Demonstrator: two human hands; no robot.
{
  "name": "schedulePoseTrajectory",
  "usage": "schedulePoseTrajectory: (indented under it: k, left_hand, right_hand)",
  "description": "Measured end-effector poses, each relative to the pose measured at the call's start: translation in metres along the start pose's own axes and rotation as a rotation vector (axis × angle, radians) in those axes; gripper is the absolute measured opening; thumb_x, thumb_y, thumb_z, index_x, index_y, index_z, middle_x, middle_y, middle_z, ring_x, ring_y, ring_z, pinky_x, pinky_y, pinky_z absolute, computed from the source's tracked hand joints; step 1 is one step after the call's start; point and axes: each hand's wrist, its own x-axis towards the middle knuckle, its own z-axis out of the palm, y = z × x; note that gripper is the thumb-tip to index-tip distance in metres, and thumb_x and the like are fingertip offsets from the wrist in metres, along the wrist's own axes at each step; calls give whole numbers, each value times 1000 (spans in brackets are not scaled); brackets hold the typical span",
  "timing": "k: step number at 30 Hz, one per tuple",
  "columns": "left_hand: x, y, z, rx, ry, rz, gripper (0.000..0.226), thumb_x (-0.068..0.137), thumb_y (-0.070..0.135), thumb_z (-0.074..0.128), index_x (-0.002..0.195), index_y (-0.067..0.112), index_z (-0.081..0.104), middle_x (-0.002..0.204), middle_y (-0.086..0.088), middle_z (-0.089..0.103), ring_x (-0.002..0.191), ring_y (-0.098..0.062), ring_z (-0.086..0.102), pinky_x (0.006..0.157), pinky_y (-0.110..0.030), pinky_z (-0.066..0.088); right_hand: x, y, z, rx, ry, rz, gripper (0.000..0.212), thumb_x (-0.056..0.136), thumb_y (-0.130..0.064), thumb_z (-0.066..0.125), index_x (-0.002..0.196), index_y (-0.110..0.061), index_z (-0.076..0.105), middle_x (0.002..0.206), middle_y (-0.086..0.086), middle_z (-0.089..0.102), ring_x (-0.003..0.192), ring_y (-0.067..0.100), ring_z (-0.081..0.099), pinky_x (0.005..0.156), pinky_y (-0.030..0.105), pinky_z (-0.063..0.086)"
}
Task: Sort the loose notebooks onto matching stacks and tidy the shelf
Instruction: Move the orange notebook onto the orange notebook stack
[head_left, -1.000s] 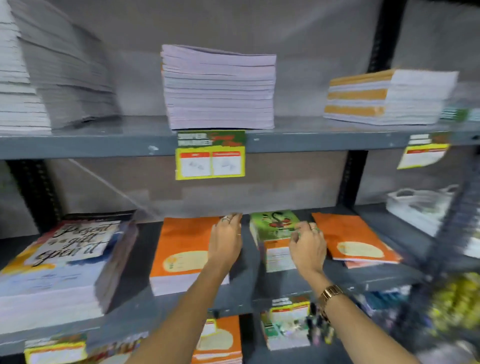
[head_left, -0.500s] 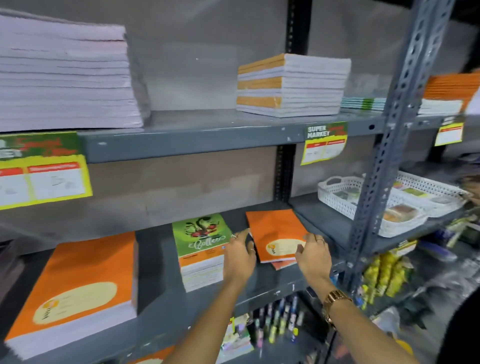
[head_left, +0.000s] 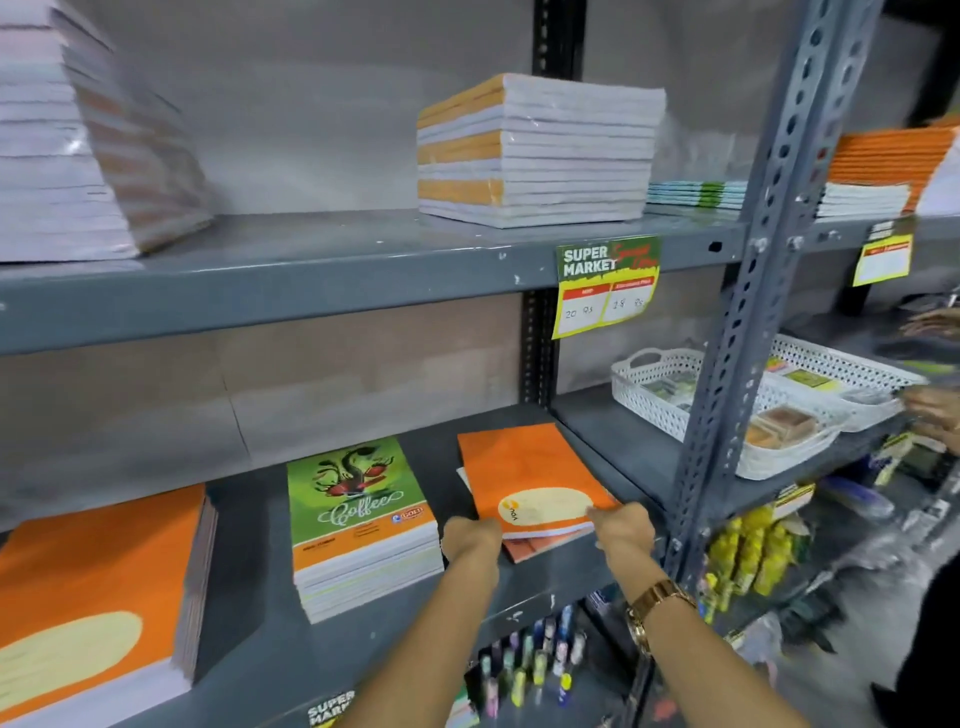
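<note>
Both hands have moved off the green pile and now grip the loose orange notebooks.

The left hand (head_left: 470, 538) and right hand (head_left: 621, 527) pinch the front corners of the orange notebooks (head_left: 530, 483), askew beside the green stack (head_left: 358, 519) on the grey shelf (head_left: 613, 441); white baskets (head_left: 670, 395) sit beyond.

"SUPER MARKET", "20" and "28" are shown on shelf tag (head_left: 607, 285) | "Coffee" is printed on green notebook (head_left: 358, 493)
</note>
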Motion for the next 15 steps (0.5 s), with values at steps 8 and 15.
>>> schedulePoseTrajectory:
  k: [8,15]
  left_hand:
    - [-5,22,-4,-194,-76,-50,24,88,-7,45,67,1,52,63,-8,56,33,-14,58,45,-21,51]
    - [-23,38,-42,-282,-75,90,21,89,-9,42,74,-2,55,89,-15,62,56,-20,60,45,-19,54]
  right_hand:
    - [-19,-23,-8,296,22,18,27,92,1,42,114,3,58,112,21,65,77,37,67,84,40,55]
    - [-52,-36,11,315,44,-45,27,85,-1,45,107,-5,59,103,16,68,97,41,64,91,49,52]
